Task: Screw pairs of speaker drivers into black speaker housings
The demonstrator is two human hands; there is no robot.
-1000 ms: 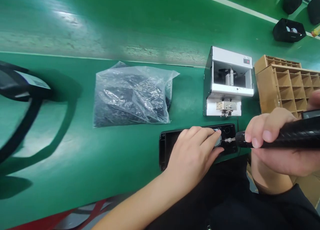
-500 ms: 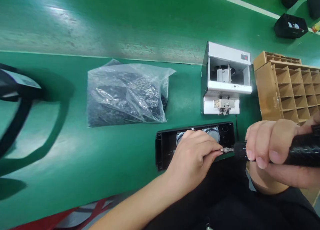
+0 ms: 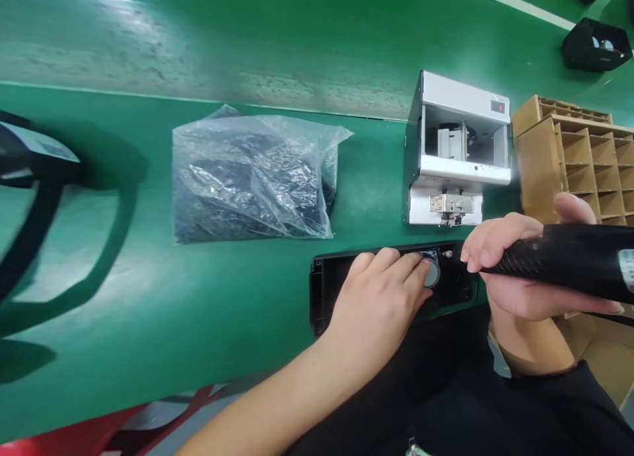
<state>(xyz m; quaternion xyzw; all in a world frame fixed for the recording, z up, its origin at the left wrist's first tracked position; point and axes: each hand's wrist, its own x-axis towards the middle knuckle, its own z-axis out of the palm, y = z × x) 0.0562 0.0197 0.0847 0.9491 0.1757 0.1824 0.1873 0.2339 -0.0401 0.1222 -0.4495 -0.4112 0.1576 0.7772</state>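
A long black speaker housing [image 3: 317, 281] lies on the green bench, its inside facing up. My left hand [image 3: 379, 297] reaches over it, fingers bent and pressed together on a round speaker driver [image 3: 432, 272] inside; the fingertips are partly hidden. In my right hand [image 3: 529, 297] is a black electric screwdriver [image 3: 579, 255], held nearly level with the fingers wrapped round it. Its metal tip [image 3: 448, 253] points left, at the upper right edge of the driver. Whether a screw sits on the tip is too small to tell.
Behind the housing stands a silver screw feeder [image 3: 465, 172]. A cardboard box with dividers [image 3: 539, 169] is to its right. A clear plastic bag of dark items [image 3: 247, 185] lies left of centre. A black curved object [image 3: 42, 159] is at the left edge, and another black housing [image 3: 594, 47] stands far right.
The screwdriver has moved left and away from me, into the housing. My left hand has let go of the screwdriver's tip and come down onto the driver.
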